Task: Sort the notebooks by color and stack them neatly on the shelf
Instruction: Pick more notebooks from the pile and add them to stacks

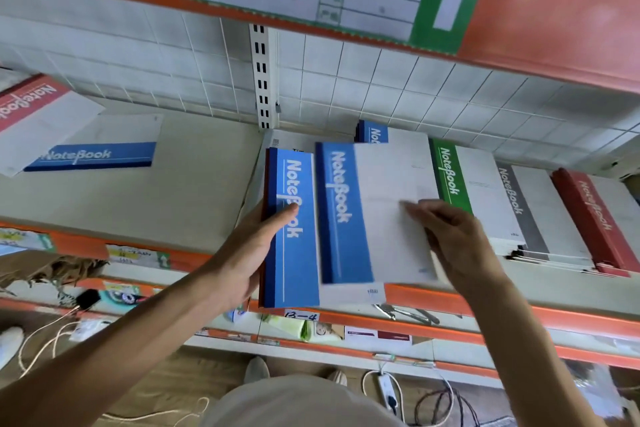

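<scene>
Presently on shelf (173, 204):
- Blue notebooks: four — one (294, 236) gripped by left hand (256, 246); one (346, 215) under right hand (450, 236), grip blurred, cannot tell.
- Red: two.
- Green: one.
- Grey: one.

1. One view only, from a wide-angle camera on the person's head, facing forward and down
2. It sits close to the shelf (166, 204), whose board fills the middle band from 9 to 3 o'clock
3. An upper shelf beam (554, 10) crosses at 12 o'clock; floor shows at 6 o'clock
4. Straight edges bow toward the corners
</scene>
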The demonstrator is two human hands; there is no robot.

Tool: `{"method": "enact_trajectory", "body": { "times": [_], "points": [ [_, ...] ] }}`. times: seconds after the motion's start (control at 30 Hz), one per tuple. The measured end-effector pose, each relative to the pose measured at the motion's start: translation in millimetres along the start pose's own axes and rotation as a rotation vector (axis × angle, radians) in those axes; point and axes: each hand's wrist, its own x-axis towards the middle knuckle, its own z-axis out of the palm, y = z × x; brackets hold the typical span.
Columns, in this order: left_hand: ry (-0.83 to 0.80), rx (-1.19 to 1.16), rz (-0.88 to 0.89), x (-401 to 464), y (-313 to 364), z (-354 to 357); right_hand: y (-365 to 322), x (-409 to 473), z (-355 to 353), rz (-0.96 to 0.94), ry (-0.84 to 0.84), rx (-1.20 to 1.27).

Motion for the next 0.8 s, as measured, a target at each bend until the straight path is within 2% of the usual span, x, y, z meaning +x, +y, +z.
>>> {"method": "enact_trajectory", "body": {
  "times": [0.13,0.23,0.33,0.47,0.67,0.8],
  "points": [
    [0.073,-0.026,-0.037,4,6,-2,-25,44,-32,-0.026,0.159,0.08],
    [0.132,-0.041,-0.03,8,11,-10,-25,72,-41,-0.006,0.259,0.032],
    [0.173,-0.049,0.007,9,17,-19,-20,88,-40,0.038,0.278,-0.084],
    [0.205,-0.051,0.02,5,19,-25,-20,99,-36,0.022,0.266,-0.118],
    [0.191,-0.048,0.0,-1,17,-23,-16,112,-39,-0.119,0.352,-0.577],
    [0.179,-0.035,-0.013,-3,14,-20,-14,110,-39,-0.188,0.345,-0.716]
  ]
}}
